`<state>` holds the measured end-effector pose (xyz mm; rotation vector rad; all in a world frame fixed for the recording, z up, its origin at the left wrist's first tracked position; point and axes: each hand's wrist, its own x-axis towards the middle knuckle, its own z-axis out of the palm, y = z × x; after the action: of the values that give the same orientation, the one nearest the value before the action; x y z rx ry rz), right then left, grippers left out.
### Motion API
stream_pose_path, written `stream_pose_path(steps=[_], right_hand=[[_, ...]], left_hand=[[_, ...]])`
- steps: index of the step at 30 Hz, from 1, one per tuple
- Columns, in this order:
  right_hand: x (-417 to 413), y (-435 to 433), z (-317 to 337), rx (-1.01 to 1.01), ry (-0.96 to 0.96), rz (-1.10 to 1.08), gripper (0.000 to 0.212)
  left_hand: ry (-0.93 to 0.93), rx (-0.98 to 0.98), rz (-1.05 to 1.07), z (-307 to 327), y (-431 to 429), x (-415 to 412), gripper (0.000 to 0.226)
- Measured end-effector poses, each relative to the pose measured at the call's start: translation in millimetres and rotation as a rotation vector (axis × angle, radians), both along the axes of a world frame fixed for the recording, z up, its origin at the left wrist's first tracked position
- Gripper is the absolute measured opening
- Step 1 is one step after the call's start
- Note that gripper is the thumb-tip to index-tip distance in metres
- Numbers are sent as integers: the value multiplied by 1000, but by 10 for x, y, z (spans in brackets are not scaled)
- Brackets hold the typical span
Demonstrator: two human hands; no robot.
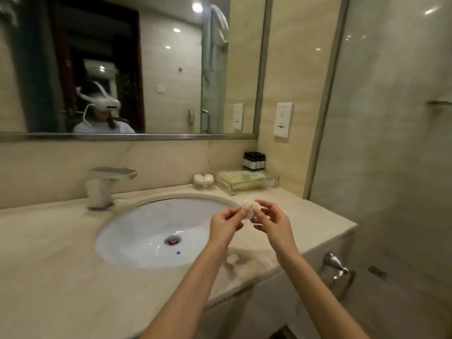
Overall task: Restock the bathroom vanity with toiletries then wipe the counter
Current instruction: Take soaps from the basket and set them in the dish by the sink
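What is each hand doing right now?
Left hand: pinches the small white item.
Right hand: pinches the same item.

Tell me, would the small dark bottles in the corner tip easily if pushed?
Probably: the dark bottles look tall and narrow. As they stand packed together, a pushed one would likely knock its neighbours. They seem light, being small.

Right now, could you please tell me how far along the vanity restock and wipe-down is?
Restocking looks well along: dark bottles stand in the corner, a clear tray holds packets, a small dish holds two white rounds. In hand: the left hand and right hand pinch a small white item above the counter. Left: placing it and wiping; no cloth shows.
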<state>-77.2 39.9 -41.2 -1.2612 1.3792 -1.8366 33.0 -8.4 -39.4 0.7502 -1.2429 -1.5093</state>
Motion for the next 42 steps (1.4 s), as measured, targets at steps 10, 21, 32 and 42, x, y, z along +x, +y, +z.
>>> stream_pose_path(steps=[10,21,32,42], right_hand=[[650,-852,57,-80,425,148,39],[725,-747,-85,-109,684,167,41],[145,-1207,388,122,600,288,37],[-264,-2974,391,319,482,292,34]], left_hand=[[-36,51,252,53,-552,820,25],[-132,119,325,-17,-231,1007,15],[-405,-50,195,343,-777,581,23],[-1090,-547,261,-23,-2488,278,52]])
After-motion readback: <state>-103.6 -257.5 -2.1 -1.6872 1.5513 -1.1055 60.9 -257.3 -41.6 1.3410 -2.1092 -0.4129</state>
